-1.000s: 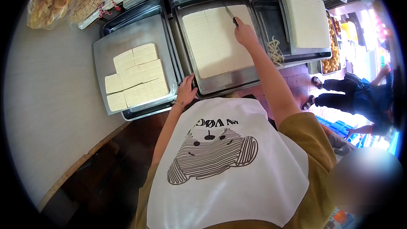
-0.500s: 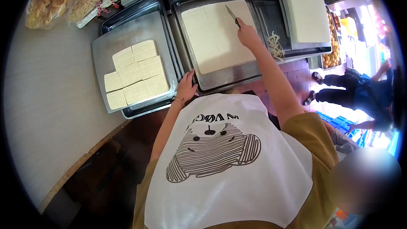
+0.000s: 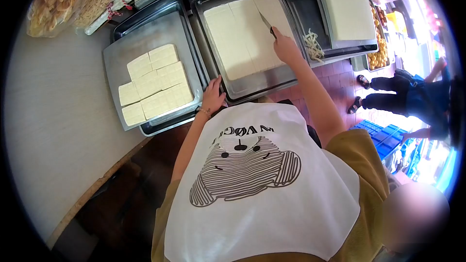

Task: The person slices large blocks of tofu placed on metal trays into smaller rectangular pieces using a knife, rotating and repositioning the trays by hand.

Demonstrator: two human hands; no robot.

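My right hand (image 3: 286, 47) is closed around the dark handle of a knife (image 3: 265, 22). Its blade lies over a large pale slab that looks like tofu (image 3: 233, 43), the tip at a cut line running in from the far edge. Another line crosses the slab further left. The slab sits in a dark-rimmed metal tray (image 3: 255, 86). With fingers extended, my left hand (image 3: 213, 98) rests at the near left corner of this tray, beside the neighbouring left tray. Several cut tofu blocks (image 3: 158, 87) lie on a metal sheet (image 3: 112, 60) over that left tray.
To the right, an uncut slab (image 3: 347, 9) stands on a sheet over another tray, near a pile of pale strips (image 3: 313, 46). Beyond are round golden pieces (image 3: 377, 56), blue crates (image 3: 381, 138) and another person (image 3: 412, 97). A plastic bag (image 3: 73, 0) hangs far left.
The knife in my right hand has moved nearer to me across the slab, and a cut line now shows between the far edge and its tip. My left hand stays at the tray corner.
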